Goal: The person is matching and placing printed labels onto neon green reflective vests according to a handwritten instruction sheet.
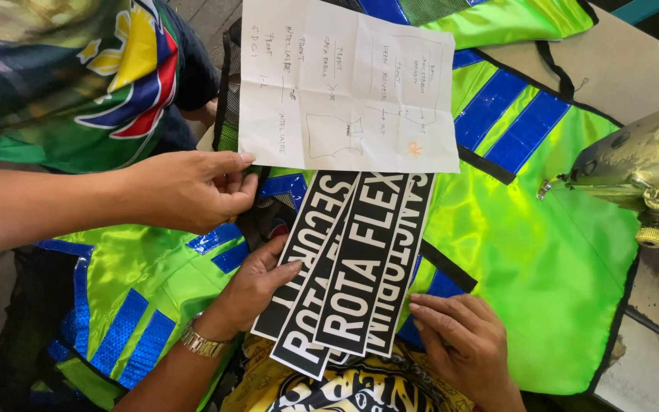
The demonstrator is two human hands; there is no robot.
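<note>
While both hands rest on the work, the scene reads as follows.

Left hand: the left hand, a watch at its wrist, lies partly open with fingertips pressed on the near-left edge of the black label strips; it grips nothing.
Right hand: the right hand lies flat and open on the neon-green safety vest, just right of the strips' lower ends, touching or nearly touching them.
Strips: fanned and overlapping, long axis running from the wearer up and slightly right; they lie between the two hands, the left one nearer.
Paper sheet: a handwritten paper sheet lies beyond the strips' far ends.
Co-worker's hand: another person's hand pinches dark fabric at the left.
Room: open vest to the right; a sewing machine bounds that side of the table.
</note>
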